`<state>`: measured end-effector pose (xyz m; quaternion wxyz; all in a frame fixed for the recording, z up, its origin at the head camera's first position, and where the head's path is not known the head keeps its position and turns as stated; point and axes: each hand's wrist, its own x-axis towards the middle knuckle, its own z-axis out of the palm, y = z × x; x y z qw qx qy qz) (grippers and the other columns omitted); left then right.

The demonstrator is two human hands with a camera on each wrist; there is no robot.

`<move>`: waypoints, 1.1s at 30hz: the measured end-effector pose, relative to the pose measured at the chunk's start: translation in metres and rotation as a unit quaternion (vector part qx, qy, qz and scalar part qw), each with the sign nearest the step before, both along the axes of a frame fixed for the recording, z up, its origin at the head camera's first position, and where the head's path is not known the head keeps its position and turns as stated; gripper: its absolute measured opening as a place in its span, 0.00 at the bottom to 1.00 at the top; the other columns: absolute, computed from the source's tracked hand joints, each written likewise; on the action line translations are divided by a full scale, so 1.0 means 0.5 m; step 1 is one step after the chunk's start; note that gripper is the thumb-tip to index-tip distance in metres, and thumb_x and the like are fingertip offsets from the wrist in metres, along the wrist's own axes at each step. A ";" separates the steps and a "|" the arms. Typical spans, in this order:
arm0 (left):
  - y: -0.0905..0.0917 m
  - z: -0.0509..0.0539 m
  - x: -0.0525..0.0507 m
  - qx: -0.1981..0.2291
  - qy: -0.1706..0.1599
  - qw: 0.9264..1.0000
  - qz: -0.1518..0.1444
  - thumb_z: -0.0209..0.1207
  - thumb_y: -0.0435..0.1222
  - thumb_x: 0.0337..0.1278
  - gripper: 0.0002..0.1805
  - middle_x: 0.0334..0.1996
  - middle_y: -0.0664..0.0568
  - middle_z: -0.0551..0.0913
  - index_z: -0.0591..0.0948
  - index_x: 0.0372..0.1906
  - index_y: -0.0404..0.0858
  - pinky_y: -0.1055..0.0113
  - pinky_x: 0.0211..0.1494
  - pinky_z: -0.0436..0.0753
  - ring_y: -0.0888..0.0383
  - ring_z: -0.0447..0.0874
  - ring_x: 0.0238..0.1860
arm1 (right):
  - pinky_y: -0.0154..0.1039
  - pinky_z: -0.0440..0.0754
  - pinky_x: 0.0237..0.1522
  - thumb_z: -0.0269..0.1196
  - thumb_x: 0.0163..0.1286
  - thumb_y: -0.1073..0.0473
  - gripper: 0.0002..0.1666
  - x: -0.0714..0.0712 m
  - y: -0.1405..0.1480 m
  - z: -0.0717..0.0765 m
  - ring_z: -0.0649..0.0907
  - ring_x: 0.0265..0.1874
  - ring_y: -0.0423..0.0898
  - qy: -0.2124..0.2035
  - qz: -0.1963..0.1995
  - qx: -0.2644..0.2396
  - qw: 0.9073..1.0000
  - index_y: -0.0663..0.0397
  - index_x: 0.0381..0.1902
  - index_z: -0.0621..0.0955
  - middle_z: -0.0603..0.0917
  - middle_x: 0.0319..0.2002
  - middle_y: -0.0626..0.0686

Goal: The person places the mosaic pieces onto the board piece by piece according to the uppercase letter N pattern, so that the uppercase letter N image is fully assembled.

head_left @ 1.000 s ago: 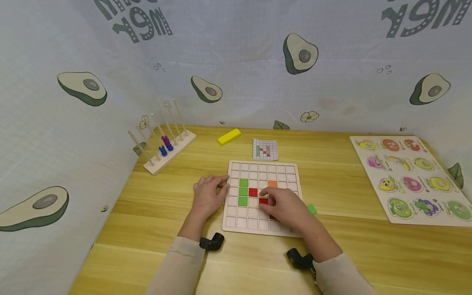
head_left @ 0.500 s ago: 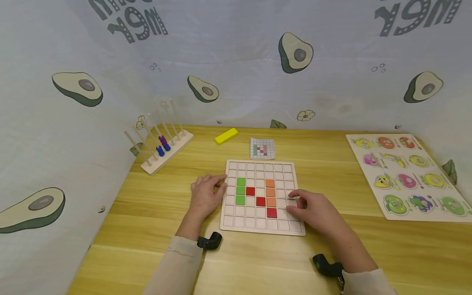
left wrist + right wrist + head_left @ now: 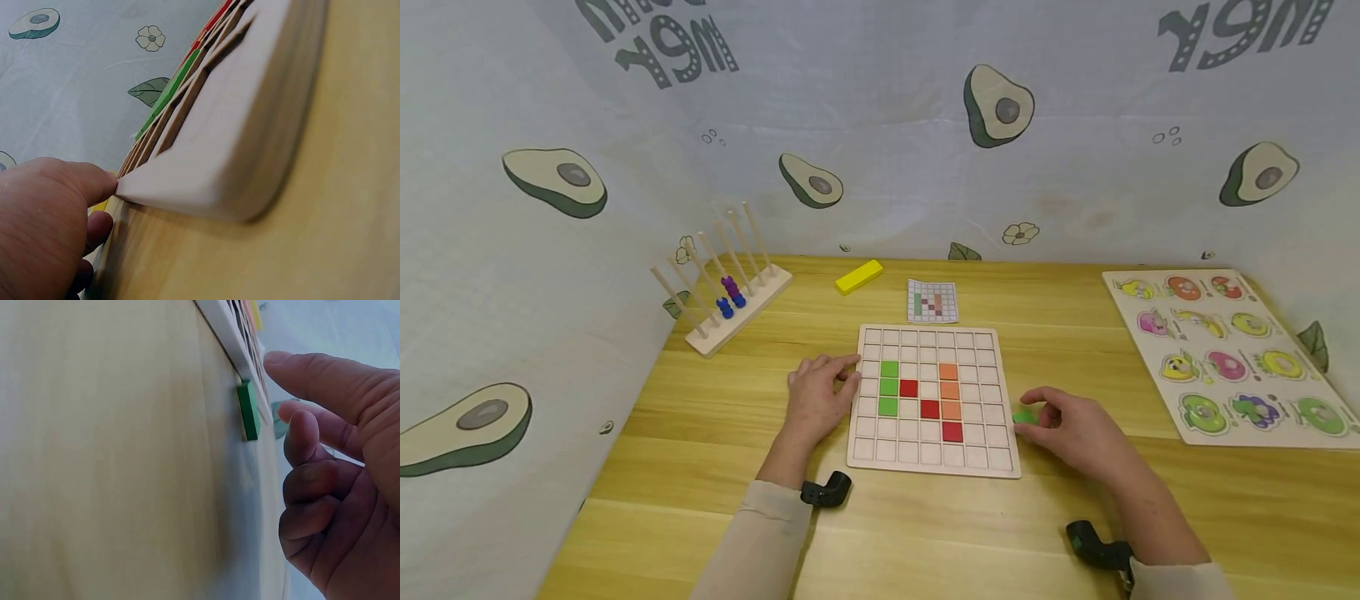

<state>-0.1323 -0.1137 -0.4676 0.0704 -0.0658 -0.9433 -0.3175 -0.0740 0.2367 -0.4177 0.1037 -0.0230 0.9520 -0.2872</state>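
A wooden grid board [image 3: 887, 450] lies flat on the table. In its cells sit a column of three green tiles [image 3: 889, 387], a diagonal of three red tiles [image 3: 930, 409] and a column of three orange tiles [image 3: 950, 390]. My left hand [image 3: 822, 402] rests at the board's left edge, index finger and thumb touching it. Just off the right edge, a loose green tile [image 3: 249, 411] lies on the table. My right hand [image 3: 1078, 429] is over that tile, thumb and index finger spread apart around it, not pinching it; the other fingers are bent.
Behind the board lie a small pattern card [image 3: 932, 302] and a yellow block [image 3: 859, 277]. A peg stand [image 3: 739, 312] with blue and purple beads is at back left. A fruit puzzle board [image 3: 1225, 358] lies on the right. A patterned curtain [image 3: 895, 125] borders the table.
My right hand has moved right from the board's middle to the loose green tile, uncovering the orange and red tiles. My left hand has stayed at the board's edge.
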 end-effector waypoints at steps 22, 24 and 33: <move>0.000 0.001 -0.001 -0.001 -0.016 1.000 0.005 0.60 0.46 0.70 0.18 0.41 0.55 0.87 0.85 0.60 0.51 0.57 0.51 0.62 0.53 0.73 0.44 | 0.34 0.68 0.26 0.66 0.68 0.60 0.17 -0.013 0.033 -0.007 0.73 0.26 0.44 -0.045 0.029 -0.021 0.998 0.53 0.54 0.80 0.75 0.29 0.49; 0.000 0.000 -0.001 -0.001 -0.015 1.000 0.004 0.60 0.46 0.70 0.18 0.41 0.55 0.87 0.85 0.61 0.51 0.57 0.51 0.62 0.53 0.74 0.44 | 0.34 0.68 0.26 0.67 0.68 0.59 0.18 -0.013 0.038 -0.007 0.73 0.25 0.43 -0.038 0.032 -0.027 0.998 0.54 0.55 0.80 0.75 0.30 0.49; 0.001 0.001 0.001 -0.001 -0.010 1.000 0.006 0.61 0.46 0.69 0.18 0.41 0.55 0.87 0.85 0.60 0.51 0.58 0.50 0.62 0.54 0.73 0.43 | 0.34 0.69 0.26 0.70 0.68 0.52 0.22 -0.013 0.053 -0.010 0.73 0.26 0.43 -0.042 0.010 -0.046 0.998 0.56 0.55 0.80 0.76 0.30 0.50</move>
